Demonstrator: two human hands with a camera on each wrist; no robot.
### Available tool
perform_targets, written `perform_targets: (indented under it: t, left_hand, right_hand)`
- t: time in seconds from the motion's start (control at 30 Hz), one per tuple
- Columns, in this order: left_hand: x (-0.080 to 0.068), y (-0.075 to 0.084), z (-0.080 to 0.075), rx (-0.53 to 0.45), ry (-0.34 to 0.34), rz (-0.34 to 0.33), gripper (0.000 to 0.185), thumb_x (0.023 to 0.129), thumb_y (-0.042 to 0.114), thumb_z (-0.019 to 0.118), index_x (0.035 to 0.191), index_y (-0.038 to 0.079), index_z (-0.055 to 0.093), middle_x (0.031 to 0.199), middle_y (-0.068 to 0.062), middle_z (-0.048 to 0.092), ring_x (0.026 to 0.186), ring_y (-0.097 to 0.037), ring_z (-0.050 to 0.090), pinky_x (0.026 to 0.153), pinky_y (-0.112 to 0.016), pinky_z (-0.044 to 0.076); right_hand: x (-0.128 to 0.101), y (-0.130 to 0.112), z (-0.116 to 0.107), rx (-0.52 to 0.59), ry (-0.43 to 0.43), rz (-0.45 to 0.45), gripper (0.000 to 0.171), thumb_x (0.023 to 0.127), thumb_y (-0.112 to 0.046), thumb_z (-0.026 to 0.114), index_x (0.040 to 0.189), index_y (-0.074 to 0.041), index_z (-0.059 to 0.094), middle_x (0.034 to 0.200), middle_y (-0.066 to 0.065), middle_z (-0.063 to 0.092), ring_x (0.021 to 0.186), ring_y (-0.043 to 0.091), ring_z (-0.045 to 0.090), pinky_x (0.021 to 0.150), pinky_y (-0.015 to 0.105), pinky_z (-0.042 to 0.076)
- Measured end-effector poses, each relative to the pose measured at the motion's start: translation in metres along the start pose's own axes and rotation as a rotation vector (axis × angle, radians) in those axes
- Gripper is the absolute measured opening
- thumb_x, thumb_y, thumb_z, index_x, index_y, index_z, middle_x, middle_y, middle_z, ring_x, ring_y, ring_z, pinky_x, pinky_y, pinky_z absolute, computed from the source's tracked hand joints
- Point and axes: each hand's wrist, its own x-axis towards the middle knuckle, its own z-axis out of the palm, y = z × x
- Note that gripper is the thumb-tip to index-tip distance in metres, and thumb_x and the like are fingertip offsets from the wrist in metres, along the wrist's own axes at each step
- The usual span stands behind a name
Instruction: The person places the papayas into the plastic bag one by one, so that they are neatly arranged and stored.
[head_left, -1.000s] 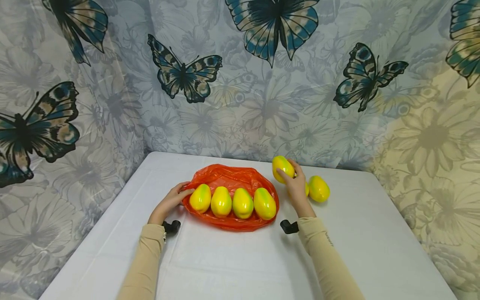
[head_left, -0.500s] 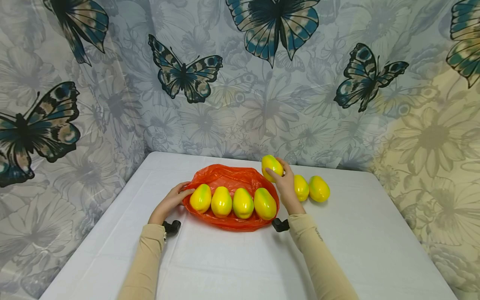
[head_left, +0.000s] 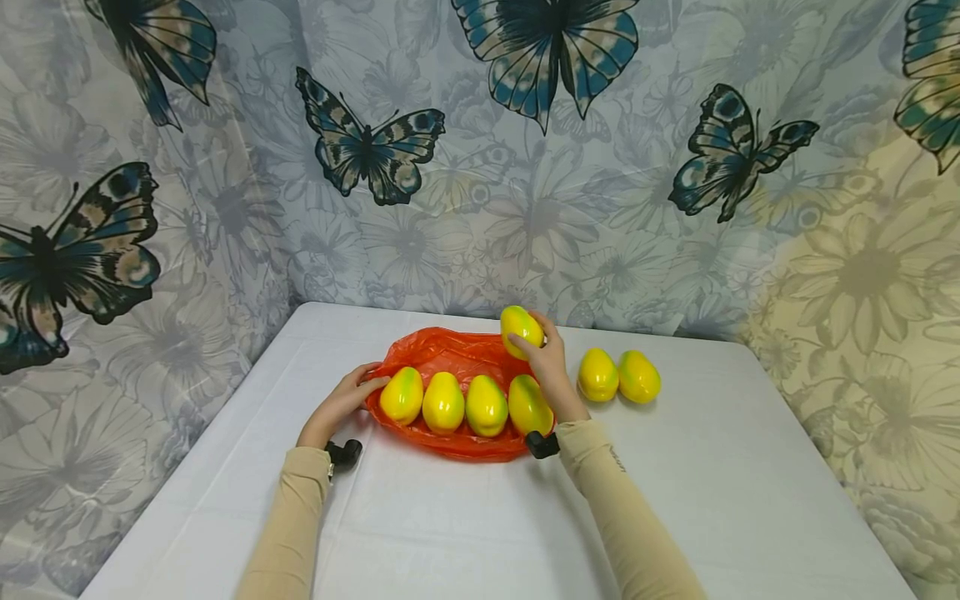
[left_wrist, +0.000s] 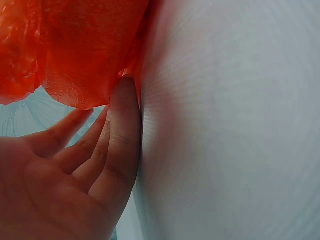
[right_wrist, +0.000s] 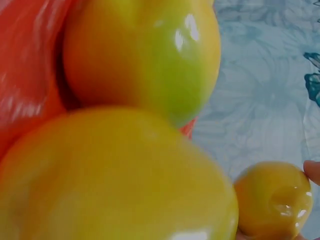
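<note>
In the head view, my right hand [head_left: 546,357] grips a yellow mango [head_left: 521,331] above the right rear part of the red plastic bag [head_left: 450,350]. A row of several yellow-green mangoes [head_left: 486,407] lies along the bag's mouth; my right hand and wrist partly cover the rightmost one. My left hand [head_left: 347,398] holds the bag's left edge. In the left wrist view, its fingers [left_wrist: 125,120] reach under the red plastic, low against the table. The right wrist view shows the held mango [right_wrist: 274,200] small at lower right, with two large mangoes [right_wrist: 115,175] nearer.
Two more mangoes [head_left: 598,375] lie side by side on the white table [head_left: 465,533], right of the bag. A butterfly-patterned cloth [head_left: 525,208] hangs behind the table. A black wrist camera [head_left: 343,455] sits on each arm.
My right hand has carried the mango leftward, from beside the bag to over its rear right side. Both mangoes on the right are now uncovered. The left hand stays put.
</note>
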Motion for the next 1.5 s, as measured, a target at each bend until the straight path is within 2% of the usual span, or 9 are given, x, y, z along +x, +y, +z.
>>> perform_targets:
  t: [0.33,0.67,0.9,1.2,1.33,1.5]
  left_hand:
    - [0.001,0.000,0.000,-0.006,-0.005,-0.007,0.071,0.097,0.044,0.055,0.151,0.006,0.029,0.152,-0.022,0.037,0.088,-0.017,0.055,0.073,-0.024,0.047]
    - [-0.001,0.000,0.000,-0.015,-0.005,-0.009,0.069,0.098,0.043,0.054,0.151,0.007,0.029,0.153,-0.021,0.037,0.087,-0.016,0.055,0.073,-0.023,0.047]
    - [0.000,0.001,0.001,-0.005,-0.005,-0.010,0.071,0.097,0.045,0.054,0.152,0.007,0.029,0.152,-0.022,0.037,0.085,-0.015,0.054,0.073,-0.024,0.046]
    - [-0.022,0.031,-0.002,-0.033,-0.040,-0.023,0.064,0.100,0.032,0.053,0.151,0.001,0.028,0.150,-0.026,0.038,0.082,-0.014,0.054,0.073,-0.023,0.047]
    - [-0.020,0.027,0.000,-0.039,-0.039,-0.013,0.065,0.100,0.031,0.053,0.151,0.000,0.027,0.150,-0.027,0.038,0.081,-0.013,0.055,0.073,-0.023,0.047]
    - [-0.009,0.011,0.000,-0.028,-0.017,-0.001,0.069,0.099,0.039,0.054,0.152,0.005,0.028,0.151,-0.024,0.039,0.082,-0.012,0.055,0.073,-0.022,0.047]
  right_hand:
    - [0.000,-0.005,0.021,-0.079,-0.005,-0.006,0.066,0.089,-0.017,0.067,0.148,-0.016,0.038,0.155,0.012,0.033,0.131,0.033,0.044,0.111,0.047,0.039]
    - [-0.001,-0.008,0.042,-0.037,-0.037,0.008,0.067,0.088,-0.015,0.069,0.148,-0.017,0.039,0.151,0.012,0.037,0.126,0.033,0.047,0.109,0.046,0.041]
    - [0.000,-0.003,0.055,-0.031,-0.050,0.059,0.070,0.087,-0.015,0.070,0.149,-0.021,0.037,0.148,0.012,0.041,0.125,0.033,0.046,0.109,0.048,0.039]
    - [-0.002,-0.003,0.069,-0.072,-0.105,0.065,0.071,0.087,-0.015,0.069,0.149,-0.024,0.036,0.147,0.011,0.042,0.123,0.033,0.046,0.109,0.048,0.039]
    - [-0.006,-0.007,0.075,-0.106,-0.118,0.074,0.071,0.087,-0.017,0.069,0.149,-0.024,0.035,0.147,0.011,0.042,0.122,0.032,0.047,0.108,0.046,0.041]
    - [-0.005,-0.006,0.081,-0.106,-0.167,0.088,0.074,0.087,-0.015,0.069,0.151,-0.024,0.033,0.149,0.010,0.040,0.126,0.033,0.045,0.111,0.048,0.037]
